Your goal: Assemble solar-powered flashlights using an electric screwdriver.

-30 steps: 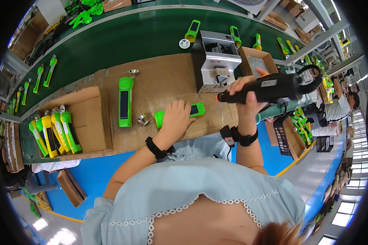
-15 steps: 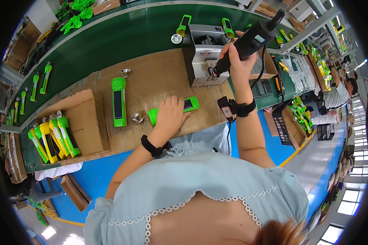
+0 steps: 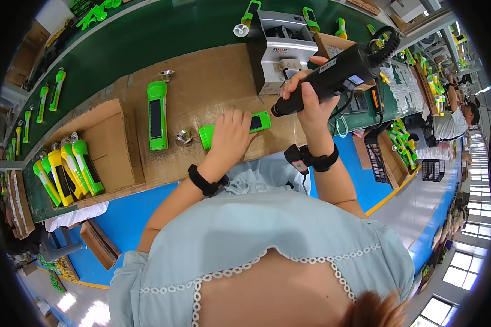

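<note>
One smooth green flashlight point(image 3: 261, 122) lies near on flat cardboard point(image 3: 213, 73), held under the left hand point(image 3: 229, 133), fingers together. Rightward, the right hand's point(image 3: 312, 102) fingers wrap one black cylindrical screwdriver point(image 3: 333, 76). Left sit two shiny cup-shaped reflectors point(image 3: 184, 135).

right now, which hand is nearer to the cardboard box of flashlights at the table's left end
Left. The left hand holds a green flashlight to the right of the cardboard box; the right hand is farther right, gripping a black power tool.
</note>
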`<state>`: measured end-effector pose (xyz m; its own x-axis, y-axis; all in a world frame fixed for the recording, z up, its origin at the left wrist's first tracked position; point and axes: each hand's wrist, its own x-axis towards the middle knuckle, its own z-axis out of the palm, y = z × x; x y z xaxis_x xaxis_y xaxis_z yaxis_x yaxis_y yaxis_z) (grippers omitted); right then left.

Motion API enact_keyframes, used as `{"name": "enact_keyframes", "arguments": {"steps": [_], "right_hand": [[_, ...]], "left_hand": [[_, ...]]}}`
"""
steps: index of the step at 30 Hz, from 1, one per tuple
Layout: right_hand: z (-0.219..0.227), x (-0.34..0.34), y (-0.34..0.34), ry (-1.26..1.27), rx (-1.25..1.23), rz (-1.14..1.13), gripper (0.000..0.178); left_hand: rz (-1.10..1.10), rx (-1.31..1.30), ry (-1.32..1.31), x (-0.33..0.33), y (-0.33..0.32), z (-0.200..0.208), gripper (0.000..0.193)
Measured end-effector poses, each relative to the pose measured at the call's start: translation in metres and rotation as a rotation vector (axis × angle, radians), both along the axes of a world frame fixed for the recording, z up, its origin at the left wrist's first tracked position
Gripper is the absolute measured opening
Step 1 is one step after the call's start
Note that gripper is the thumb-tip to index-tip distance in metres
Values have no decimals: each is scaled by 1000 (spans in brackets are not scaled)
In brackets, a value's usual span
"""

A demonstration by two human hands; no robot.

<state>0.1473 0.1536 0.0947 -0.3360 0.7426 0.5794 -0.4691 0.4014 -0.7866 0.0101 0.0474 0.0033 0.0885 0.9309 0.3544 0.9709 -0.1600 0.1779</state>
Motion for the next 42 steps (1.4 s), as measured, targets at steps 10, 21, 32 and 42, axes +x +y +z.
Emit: {"name": "enact_keyframes", "arguments": {"steps": [10,21,32,42], "right_hand": [[-9,-11,5,30,0,-18,44],[-13,-16,8,-12,-44,0,41],[-28,-18,20,-90,-87,71,42],[-5,-1,6,54,47,57,73]], "left_hand": [[7,-2,-17,-1,2,1,51],[0,-20,-28,-2,2,1,52],[-24,-43,-60,-5,10,7,50],[-31,-39,-37,-1,6,7,45]]}}
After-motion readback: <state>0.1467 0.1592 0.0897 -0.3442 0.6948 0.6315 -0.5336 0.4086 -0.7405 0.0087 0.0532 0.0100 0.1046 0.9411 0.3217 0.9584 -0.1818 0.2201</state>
